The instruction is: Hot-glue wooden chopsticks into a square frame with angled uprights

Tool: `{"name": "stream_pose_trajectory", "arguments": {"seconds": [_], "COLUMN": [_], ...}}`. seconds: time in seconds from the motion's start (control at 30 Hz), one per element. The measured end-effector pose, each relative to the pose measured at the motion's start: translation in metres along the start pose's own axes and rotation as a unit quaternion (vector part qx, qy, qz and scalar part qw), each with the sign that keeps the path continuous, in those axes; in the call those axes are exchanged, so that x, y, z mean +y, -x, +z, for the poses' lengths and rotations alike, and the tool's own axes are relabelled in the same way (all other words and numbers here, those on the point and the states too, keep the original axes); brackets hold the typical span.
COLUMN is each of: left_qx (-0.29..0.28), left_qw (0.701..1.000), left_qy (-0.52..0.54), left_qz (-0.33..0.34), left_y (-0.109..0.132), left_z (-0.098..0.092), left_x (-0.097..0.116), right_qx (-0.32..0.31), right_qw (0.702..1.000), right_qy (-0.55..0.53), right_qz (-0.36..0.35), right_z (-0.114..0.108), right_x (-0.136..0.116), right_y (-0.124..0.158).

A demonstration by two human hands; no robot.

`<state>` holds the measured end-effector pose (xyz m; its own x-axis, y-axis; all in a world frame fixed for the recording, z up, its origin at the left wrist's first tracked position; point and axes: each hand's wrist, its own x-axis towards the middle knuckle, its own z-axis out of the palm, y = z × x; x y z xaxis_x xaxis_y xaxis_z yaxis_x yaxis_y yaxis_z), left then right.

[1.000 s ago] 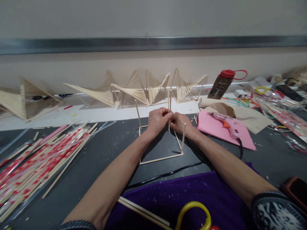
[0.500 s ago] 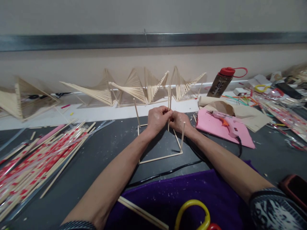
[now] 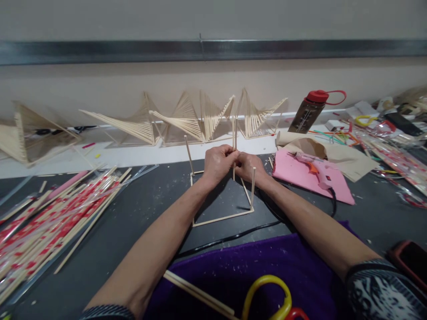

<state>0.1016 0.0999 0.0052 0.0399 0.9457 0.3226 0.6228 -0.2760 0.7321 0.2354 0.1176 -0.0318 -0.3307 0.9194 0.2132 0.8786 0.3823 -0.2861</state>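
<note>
A square frame of thin wooden sticks (image 3: pixel 223 218) lies on the dark table, with one upright stick (image 3: pixel 188 154) at its back left corner and another (image 3: pixel 252 189) at its front right. Over the frame's back part, my left hand (image 3: pixel 218 163) pinches near-vertical wooden sticks (image 3: pixel 234 133). My right hand (image 3: pixel 248 166) meets it from the other side, its fingers closed on the same sticks. The fingertips of both hands touch, and they partly hide the frame's back right corner and the lower part of the sticks.
Twisted stick models (image 3: pixel 180 124) line the wall. A pink glue gun (image 3: pixel 315 165) rests on pink foam (image 3: pixel 283 171), near a bottle (image 3: pixel 307 113). Packaged sticks (image 3: pixel 66 218) lie left. In front are a purple cloth (image 3: pixel 213 262), yellow-handled scissors (image 3: pixel 287 295) and a black cable (image 3: pixel 230 240).
The whole view has shifted slightly. Both hands keep their grip on the sticks, with hardly any movement relative to the frame.
</note>
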Motion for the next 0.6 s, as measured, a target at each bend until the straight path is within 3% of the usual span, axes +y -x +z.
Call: {"name": "stream_pose_trajectory", "arguments": {"seconds": [0.23,0.4,0.6], "left_qx": [0.002,-0.012,-0.025], "left_qw": [1.000,1.000,0.998], "left_qy": [0.003,0.021,0.059], "left_qz": [-0.004,-0.015,-0.021], "left_y": [0.000,0.003,0.005], "left_z": [-0.001,-0.005,-0.009], "left_x": [0.000,0.000,0.000], "right_qx": [-0.002,-0.040,-0.008], "right_qw": [1.000,0.997,0.989], "right_qy": [-0.006,-0.068,-0.147], "right_qz": [0.011,0.004,0.012], "right_z": [-0.001,-0.013,-0.024], "right_x": [-0.001,0.006,0.021], "right_y": [0.000,0.000,-0.002]}}
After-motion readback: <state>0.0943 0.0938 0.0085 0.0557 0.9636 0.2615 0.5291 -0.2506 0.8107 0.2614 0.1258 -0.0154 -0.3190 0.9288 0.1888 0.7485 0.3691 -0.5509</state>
